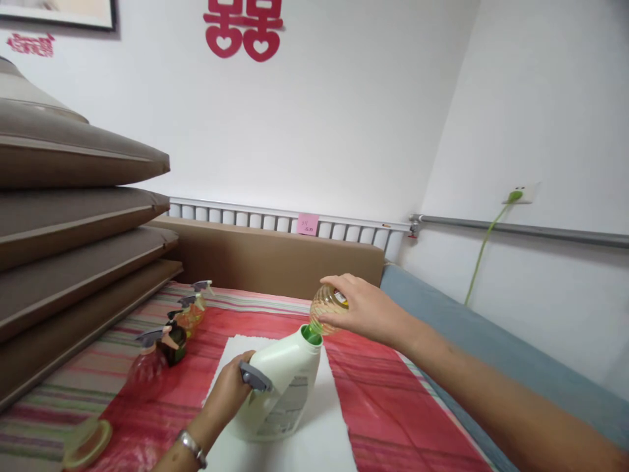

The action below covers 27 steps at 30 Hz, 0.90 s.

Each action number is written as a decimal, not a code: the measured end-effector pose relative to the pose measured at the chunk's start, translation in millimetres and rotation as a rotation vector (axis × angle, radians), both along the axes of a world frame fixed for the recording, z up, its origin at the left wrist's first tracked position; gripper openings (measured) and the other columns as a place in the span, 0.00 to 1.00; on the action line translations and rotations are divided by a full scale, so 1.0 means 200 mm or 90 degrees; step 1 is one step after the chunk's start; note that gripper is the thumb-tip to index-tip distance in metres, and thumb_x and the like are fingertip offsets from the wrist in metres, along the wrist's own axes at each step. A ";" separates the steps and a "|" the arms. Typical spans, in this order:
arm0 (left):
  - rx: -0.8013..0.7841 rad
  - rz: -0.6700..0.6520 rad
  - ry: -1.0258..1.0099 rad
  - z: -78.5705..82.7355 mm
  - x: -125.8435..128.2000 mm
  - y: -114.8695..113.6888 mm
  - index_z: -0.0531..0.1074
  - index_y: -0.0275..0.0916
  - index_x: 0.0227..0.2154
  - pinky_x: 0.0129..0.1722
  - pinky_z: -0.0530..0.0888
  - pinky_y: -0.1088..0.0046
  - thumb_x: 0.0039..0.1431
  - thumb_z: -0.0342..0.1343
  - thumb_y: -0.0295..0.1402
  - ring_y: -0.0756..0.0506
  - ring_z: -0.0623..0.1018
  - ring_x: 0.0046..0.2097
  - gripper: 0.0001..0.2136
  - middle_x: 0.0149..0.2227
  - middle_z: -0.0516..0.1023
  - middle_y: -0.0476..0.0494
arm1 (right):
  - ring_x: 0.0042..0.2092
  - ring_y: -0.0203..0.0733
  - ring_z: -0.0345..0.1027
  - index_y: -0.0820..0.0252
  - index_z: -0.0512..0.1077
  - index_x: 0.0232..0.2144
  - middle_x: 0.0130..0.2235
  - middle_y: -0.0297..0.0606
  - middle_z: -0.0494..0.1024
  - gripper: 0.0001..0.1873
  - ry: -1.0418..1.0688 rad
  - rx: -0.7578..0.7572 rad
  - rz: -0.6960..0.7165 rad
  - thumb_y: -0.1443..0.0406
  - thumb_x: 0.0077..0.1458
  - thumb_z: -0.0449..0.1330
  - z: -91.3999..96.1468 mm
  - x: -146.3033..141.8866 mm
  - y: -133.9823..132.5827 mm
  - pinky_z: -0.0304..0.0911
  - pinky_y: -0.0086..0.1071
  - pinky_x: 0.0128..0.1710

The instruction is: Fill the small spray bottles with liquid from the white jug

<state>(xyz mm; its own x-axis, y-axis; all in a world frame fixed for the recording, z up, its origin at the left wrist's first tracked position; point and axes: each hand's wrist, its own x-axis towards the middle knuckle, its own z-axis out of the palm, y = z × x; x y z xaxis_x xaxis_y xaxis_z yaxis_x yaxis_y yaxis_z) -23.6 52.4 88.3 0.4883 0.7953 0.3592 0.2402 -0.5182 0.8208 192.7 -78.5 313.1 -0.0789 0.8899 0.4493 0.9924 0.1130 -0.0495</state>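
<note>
A large pale jug (275,393) with a printed label stands on a white sheet, leaning a little right. My left hand (236,381) is closed around a grey trigger spray head (255,377) and rests against the jug's left side. Part of its grip is hidden behind the spray head. My right hand (361,307) is closed on a clear, yellowish ribbed bottle (324,309), tipped with its neck down at the jug's green-looking mouth (311,335). The bottle's lower end is partly covered by my fingers.
Several spray bottles with trigger heads, such as a pinkish one (147,367) and a dark one (174,344), stand at left. A yellowish round item (88,442) is nearest. Stacked brown cushions (73,216) rise beside them. A brown padded board (275,259) lies behind.
</note>
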 end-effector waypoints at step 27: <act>-0.099 0.014 -0.084 -0.12 -0.16 0.05 0.73 0.37 0.32 0.35 0.66 0.75 0.39 0.47 0.20 0.45 0.74 0.36 0.16 0.32 0.78 0.47 | 0.48 0.54 0.66 0.50 0.65 0.48 0.50 0.38 0.72 0.29 0.151 -0.040 -0.093 0.48 0.45 0.57 0.03 -0.01 0.18 0.60 0.43 0.48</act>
<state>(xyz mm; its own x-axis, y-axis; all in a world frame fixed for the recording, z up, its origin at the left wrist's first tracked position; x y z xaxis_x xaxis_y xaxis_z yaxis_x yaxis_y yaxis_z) -55.1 61.9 63.9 0.4273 0.8561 0.2906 0.1357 -0.3785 0.9156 189.8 -42.3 319.7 0.1536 0.9104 0.3841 0.9576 -0.0413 -0.2851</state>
